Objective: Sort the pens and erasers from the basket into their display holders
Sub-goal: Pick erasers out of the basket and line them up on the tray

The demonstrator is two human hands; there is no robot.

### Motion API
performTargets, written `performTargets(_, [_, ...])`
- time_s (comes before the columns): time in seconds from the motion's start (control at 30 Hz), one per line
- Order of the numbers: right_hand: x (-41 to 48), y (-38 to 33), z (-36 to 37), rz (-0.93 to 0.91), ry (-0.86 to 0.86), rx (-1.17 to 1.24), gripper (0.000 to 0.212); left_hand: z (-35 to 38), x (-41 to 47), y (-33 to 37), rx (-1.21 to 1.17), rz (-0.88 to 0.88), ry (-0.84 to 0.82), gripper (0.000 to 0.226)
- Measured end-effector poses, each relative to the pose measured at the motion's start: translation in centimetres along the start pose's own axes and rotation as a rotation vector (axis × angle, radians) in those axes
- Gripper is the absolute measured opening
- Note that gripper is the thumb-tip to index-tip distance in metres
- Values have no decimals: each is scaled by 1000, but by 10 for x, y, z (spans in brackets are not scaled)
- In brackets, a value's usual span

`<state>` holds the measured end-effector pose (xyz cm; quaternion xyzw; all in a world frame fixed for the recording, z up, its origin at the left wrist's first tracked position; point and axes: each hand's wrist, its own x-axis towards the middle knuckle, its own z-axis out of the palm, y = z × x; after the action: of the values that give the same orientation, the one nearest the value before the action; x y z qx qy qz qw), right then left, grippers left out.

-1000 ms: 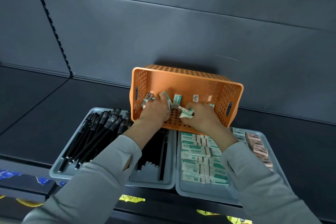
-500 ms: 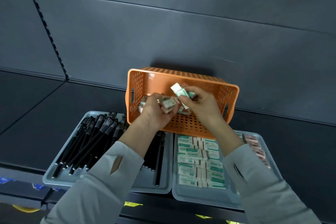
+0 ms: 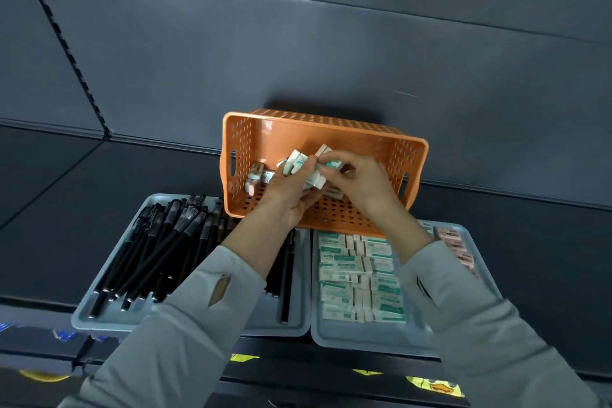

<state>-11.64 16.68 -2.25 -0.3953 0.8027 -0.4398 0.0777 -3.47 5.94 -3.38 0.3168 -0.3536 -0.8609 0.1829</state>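
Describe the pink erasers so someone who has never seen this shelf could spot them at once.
Find the orange basket tipped on its side. In front of it, right of the pen tray, lies the eraser tray; the pink erasers run along its right-hand edge beside the person's sleeve. They are that tray's only pink ones; the white erasers beside them have green wrappers.

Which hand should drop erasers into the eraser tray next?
Probably the right hand: it pinches an eraser and is nearer the eraser tray. The left hand holds a bunch of erasers over the basket.
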Motion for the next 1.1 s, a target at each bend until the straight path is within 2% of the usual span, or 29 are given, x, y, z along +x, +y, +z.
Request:
performTargets(0.1, [-9,4,-15,8,100,-9,22,-2,-3,5,-61,21,51,19])
performTargets(0.2, [-27,15,-27,54,91,-5,34,-10,-12,9,-87,21,41,34])
performTargets(0.4, [-74,29,-39,104,165,4,19,-27,-38,7,-44,19,-6,49])
performTargets(0.6, [-118,34,-44,179,233,76,26,-41,-57,-4,33,3,-51,43])
performTargets(0.77, [-109,23,-36,205,249,51,26,-47,-65,-8,43,30,-30,39])
performTargets(0.83, [-99,14,-36,140,177,-90,22,-47,-68,-8,53,44,-25,41])
performTargets(0.9, [-89,4,-35,108,-17,-196,20,-47,-71,-9,55,56,-13,42])
performTargets(1.0, [-76,-4,-26,108,-307,-242,33,-43,-75,-12,58,66,0,39])
performTargets(1.1, [-73,4,-18,107,-333,-244,45,-42,-76,-12,48,69,12,36])
